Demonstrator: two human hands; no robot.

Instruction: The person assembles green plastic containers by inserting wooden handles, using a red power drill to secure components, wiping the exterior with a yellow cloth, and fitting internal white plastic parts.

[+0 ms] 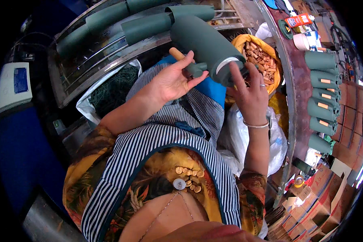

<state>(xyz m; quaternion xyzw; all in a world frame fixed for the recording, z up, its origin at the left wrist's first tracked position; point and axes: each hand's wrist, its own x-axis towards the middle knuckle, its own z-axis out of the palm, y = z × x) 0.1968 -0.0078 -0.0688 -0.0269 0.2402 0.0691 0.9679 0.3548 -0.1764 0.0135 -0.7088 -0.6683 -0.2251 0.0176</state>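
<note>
A large dark green cylinder lies tilted in front of me, with a pale silvery crescent at its near end. Against its left side, my left hand is turned palm up, its thumb and fingers closed about a small green bracket. A tan wooden grip sticks out beyond the thumb. My right hand reaches onto the cylinder's near end, with its index finger across the rim and the other fingers bent beside it. What lies under those fingers is partly hidden.
More green curved shells lie on a metal-framed bench ahead. A yellow sack holds wooden grips; a white bag at left holds dark green strips. Along the right table stand several green cylinders. Cardboard boxes are stacked at lower right.
</note>
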